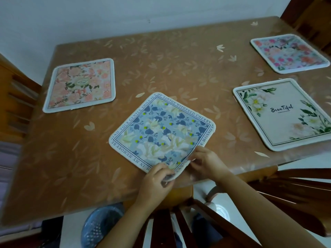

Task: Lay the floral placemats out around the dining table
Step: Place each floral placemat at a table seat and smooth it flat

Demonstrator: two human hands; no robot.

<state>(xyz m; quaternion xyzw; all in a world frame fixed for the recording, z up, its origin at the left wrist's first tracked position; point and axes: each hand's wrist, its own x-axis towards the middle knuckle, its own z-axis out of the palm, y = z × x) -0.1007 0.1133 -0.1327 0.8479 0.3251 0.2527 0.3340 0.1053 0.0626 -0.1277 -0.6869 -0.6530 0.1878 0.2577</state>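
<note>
— Chair slats (223,228) sit lowest in view, dark wood, with both forearms reaching over them to the table (75,158). What do the hands have?

— Both pinch the near corner of the blue mat (161,133). Left hand (156,178) curls its fingers around the corner, which lifts slightly off the table edge. Right hand (206,160) grips the edge just beside it, thumb on top.

— And the mat itself?

— It lies turned like a diamond near the front edge, most of it flat on the brown leaf-patterned cover. Lettering runs round its border.

— Others?

— Three, all flat and well apart. A peach mat (81,85) at the left side, a white mat (284,113) reading "Beautiful" at the right near the front edge, and a pink mat (289,53) beyond it at the far right.

— Anything below the table?

— A blue basket (100,226) on the floor, left of the arms. Another chair (16,97) stands at the left side.
</note>
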